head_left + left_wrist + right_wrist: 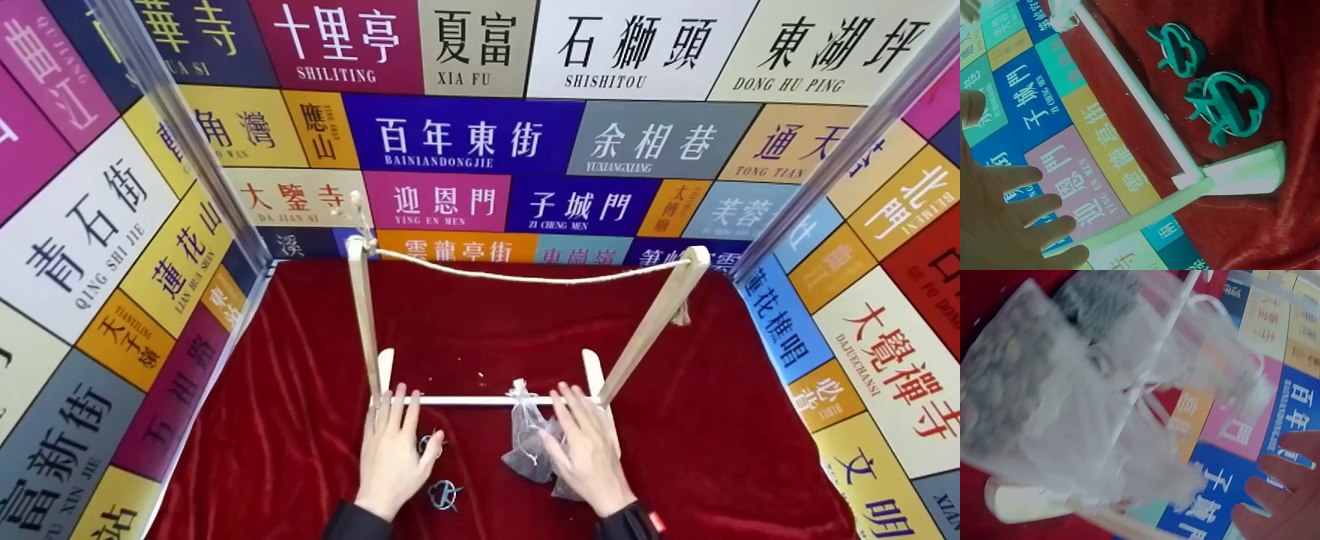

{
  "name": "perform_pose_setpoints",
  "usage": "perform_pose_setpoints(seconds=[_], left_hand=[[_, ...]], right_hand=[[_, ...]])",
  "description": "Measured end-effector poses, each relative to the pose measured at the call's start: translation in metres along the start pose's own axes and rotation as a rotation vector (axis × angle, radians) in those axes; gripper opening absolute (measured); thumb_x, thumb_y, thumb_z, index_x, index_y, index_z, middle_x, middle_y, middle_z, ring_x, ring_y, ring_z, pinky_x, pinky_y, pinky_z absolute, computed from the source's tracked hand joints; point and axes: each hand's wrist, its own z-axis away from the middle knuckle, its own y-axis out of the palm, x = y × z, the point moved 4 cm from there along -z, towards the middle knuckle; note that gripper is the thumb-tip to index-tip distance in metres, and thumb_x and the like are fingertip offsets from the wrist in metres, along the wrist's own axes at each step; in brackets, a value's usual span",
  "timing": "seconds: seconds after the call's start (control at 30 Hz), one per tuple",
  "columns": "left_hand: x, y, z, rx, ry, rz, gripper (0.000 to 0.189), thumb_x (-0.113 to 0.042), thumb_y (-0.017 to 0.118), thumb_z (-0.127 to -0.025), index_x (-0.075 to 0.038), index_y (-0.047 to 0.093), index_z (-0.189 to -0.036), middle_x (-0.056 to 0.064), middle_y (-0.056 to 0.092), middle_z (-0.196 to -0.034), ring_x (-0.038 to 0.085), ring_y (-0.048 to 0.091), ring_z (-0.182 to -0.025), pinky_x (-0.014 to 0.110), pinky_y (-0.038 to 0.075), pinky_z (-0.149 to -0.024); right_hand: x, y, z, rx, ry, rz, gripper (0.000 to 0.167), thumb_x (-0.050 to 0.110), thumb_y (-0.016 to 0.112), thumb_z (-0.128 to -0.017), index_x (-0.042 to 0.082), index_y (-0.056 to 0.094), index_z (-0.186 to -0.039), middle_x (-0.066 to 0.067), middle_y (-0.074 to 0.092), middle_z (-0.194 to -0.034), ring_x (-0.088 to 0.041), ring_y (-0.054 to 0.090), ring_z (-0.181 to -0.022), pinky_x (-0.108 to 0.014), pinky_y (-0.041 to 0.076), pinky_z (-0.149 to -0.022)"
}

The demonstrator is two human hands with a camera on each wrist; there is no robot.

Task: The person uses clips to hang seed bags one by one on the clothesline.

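My left hand (396,454), fingers spread, is close to the left foot of a wooden stand (364,322). Beside its thumb lie teal cloud-shaped pieces (444,495) with thin pale outlines; the left wrist view shows them as open loops (1235,107). On the other side, my right hand (589,454) is also spread, overlapping sheer white drawstring bags (529,442) in the head view. Seen from the right wrist, one bag (1005,377) has grey-brown bits inside, another a dark grey-green filling (1103,304). Neither hand grips anything.
A sagging rope (525,279) joins the tops of the two uprights, and a white crossbar (472,400) runs low between them. Red velvet cloth (315,322) covers the table. Panels printed with place names (465,142) stand behind and at both sides.
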Motion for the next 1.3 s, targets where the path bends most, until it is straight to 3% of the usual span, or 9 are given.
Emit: perform_pose_setpoints(seconds=[0.17, 0.33, 0.43, 0.73, 0.97, 1.13, 1.3], left_hand=[[0.003, 0.007, 0.002, 0.016, 0.065, 0.036, 0.066, -0.039, 0.074, -0.088, 0.001, 0.062, -0.139, 0.024, 0.059, -0.141, 0.043, 0.056, -0.128, 0.059, 0.044, -0.107], [-0.005, 0.017, 0.014, 0.075, 0.198, 0.051, 0.058, -0.035, 0.078, -0.084, 0.002, 0.068, -0.128, 0.018, 0.066, -0.125, 0.034, 0.062, -0.111, 0.050, 0.052, -0.092], [-0.011, 0.024, 0.022, 0.141, 0.257, 0.044, 0.053, -0.033, 0.079, -0.084, 0.000, 0.071, -0.125, 0.014, 0.067, -0.119, 0.031, 0.063, -0.108, 0.048, 0.054, -0.090], [-0.020, 0.041, 0.041, 0.252, 0.485, 0.026, 0.046, -0.041, 0.086, -0.075, -0.009, 0.075, -0.106, 0.005, 0.065, -0.105, 0.023, 0.063, -0.096, 0.040, 0.055, -0.080], [-0.021, 0.051, 0.049, 0.352, 0.557, -0.035, 0.045, -0.042, 0.092, -0.066, -0.013, 0.075, -0.096, 0.001, 0.064, -0.097, 0.020, 0.061, -0.092, 0.036, 0.053, -0.078], [-0.021, 0.057, 0.052, 0.347, 0.616, -0.096, 0.044, -0.038, 0.095, -0.059, -0.017, 0.076, -0.093, -0.002, 0.064, -0.092, 0.019, 0.061, -0.090, 0.033, 0.051, -0.077], [-0.019, 0.060, 0.051, 0.343, 0.634, -0.098, 0.040, -0.032, 0.095, -0.057, -0.018, 0.077, -0.089, -0.002, 0.063, -0.089, 0.019, 0.061, -0.086, 0.031, 0.050, -0.074]], right_hand=[[0.026, 0.016, -0.001, -0.047, -0.128, -0.094, 0.057, 0.019, 0.075, -0.089, -0.001, 0.061, -0.141, -0.020, 0.059, -0.144, -0.044, 0.057, -0.129, -0.033, 0.025, -0.124], [0.046, 0.042, 0.009, 0.032, -0.172, -0.138, 0.050, 0.020, 0.074, -0.090, -0.001, 0.064, -0.135, -0.017, 0.059, -0.145, -0.038, 0.059, -0.130, -0.046, 0.043, -0.112], [0.051, 0.057, 0.015, 0.069, -0.180, -0.149, 0.049, 0.017, 0.076, -0.089, 0.001, 0.066, -0.135, -0.016, 0.061, -0.143, -0.037, 0.061, -0.128, -0.050, 0.051, -0.103], [0.055, 0.083, 0.024, 0.096, -0.166, -0.178, 0.050, 0.013, 0.080, -0.087, 0.005, 0.067, -0.135, -0.012, 0.066, -0.137, -0.030, 0.064, -0.124, -0.044, 0.055, -0.099], [0.055, 0.088, 0.025, 0.111, -0.143, -0.182, 0.049, 0.013, 0.079, -0.088, 0.005, 0.067, -0.135, -0.011, 0.066, -0.136, -0.031, 0.065, -0.120, -0.043, 0.057, -0.096], [0.055, 0.087, 0.024, 0.116, -0.135, -0.183, 0.049, 0.012, 0.078, -0.088, 0.004, 0.067, -0.135, -0.012, 0.066, -0.136, -0.031, 0.066, -0.119, -0.043, 0.056, -0.097], [0.054, 0.087, 0.023, 0.105, -0.136, -0.191, 0.048, 0.012, 0.078, -0.089, 0.003, 0.067, -0.134, -0.013, 0.067, -0.134, -0.033, 0.066, -0.118, -0.044, 0.056, -0.096]])
